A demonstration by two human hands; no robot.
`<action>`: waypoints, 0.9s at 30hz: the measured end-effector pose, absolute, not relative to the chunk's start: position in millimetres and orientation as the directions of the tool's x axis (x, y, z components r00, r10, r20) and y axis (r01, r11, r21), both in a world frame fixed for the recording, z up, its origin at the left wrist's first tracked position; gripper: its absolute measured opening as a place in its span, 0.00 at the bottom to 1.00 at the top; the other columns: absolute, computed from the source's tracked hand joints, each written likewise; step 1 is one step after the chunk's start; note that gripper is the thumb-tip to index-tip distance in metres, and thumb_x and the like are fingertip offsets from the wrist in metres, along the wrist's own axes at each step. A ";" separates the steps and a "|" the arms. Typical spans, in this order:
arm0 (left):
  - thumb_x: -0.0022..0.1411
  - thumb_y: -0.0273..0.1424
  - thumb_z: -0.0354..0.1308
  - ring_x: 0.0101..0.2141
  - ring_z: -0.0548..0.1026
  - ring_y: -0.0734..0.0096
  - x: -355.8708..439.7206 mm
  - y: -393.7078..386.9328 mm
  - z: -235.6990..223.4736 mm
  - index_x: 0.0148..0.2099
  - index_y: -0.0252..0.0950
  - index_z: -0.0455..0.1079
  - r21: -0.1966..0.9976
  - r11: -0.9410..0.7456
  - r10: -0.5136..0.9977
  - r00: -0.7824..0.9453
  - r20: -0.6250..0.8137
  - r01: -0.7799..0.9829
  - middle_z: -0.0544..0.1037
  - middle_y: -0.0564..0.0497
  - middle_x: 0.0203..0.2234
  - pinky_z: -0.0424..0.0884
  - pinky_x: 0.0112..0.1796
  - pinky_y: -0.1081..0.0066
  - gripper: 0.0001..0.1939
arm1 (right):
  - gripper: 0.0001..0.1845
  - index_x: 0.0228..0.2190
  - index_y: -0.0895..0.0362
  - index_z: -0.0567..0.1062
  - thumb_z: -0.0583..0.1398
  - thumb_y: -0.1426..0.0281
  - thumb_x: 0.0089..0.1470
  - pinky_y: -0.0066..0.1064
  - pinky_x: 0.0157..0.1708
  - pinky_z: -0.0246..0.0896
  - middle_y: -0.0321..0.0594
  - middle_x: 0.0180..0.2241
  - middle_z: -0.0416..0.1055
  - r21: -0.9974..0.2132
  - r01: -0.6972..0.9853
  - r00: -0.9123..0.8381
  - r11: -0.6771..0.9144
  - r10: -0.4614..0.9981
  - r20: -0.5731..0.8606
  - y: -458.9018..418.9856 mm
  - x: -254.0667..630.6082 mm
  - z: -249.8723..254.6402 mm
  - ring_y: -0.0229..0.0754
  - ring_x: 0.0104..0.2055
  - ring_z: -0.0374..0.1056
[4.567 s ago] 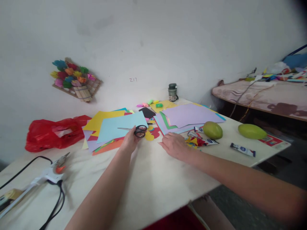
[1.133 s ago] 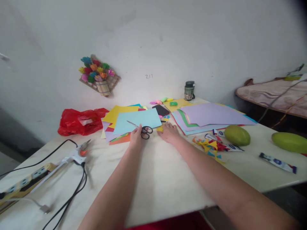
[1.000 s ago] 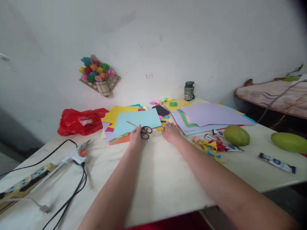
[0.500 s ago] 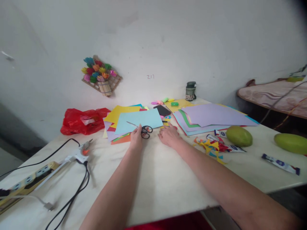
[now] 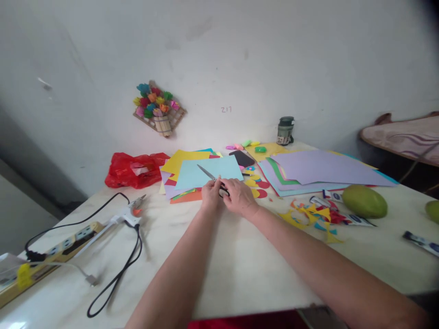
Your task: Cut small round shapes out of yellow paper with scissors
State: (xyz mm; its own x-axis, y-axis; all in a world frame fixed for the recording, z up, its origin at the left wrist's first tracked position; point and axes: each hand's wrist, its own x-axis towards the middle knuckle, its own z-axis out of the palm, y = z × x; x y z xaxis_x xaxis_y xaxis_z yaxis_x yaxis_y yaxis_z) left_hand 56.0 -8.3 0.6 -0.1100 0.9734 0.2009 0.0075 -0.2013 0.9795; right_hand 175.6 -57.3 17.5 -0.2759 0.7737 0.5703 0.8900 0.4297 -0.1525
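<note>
Black-handled scissors [image 5: 206, 172] point up and to the left over a light blue sheet of paper [image 5: 192, 170]. My left hand [image 5: 210, 193] is closed around them near the pivot. At the handle loops, my right hand [image 5: 238, 196] has its fingers closed on the same scissors, partly hiding the loops. Both hands are close together at the front edge of a stack of coloured sheets. Just right of my right hand lie yellow and red paper circles [image 5: 262, 193], near a dark phone [image 5: 242, 158].
A second pile of coloured sheets [image 5: 315, 167] lies right, with paper scraps [image 5: 310, 214], glue tubes [image 5: 356, 220] and a green mango [image 5: 365, 201] before it. At left are a red plastic bag [image 5: 120, 170], a glue gun [image 5: 132, 212] with its cable, and a power strip [image 5: 77, 237]. A bottle [image 5: 285, 131] stands behind.
My right hand has moved left from beside the paper circles onto the scissors' handles, uncovering the circles. The view has turned slightly left.
</note>
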 end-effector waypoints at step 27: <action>0.66 0.32 0.52 0.28 0.78 0.68 33.1 -5.0 20.5 0.33 0.32 0.69 0.878 0.016 0.960 -0.238 -0.147 -0.479 0.78 0.44 0.26 0.74 0.41 0.65 0.11 | 0.24 0.55 0.57 0.72 0.56 0.65 0.58 0.33 0.39 0.60 0.45 0.38 0.80 -0.551 0.834 0.313 -0.022 0.841 0.441 -26.2 221.9 29.2 0.48 0.44 0.73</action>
State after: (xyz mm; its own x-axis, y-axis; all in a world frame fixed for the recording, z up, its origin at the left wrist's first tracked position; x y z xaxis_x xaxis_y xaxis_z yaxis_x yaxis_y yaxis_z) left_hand 33.1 -5.0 20.5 -0.2377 0.9601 -0.1474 -0.4789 0.0162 0.8777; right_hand 221.9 -26.2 29.2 0.3132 0.8411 0.4409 0.8343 -0.0218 -0.5509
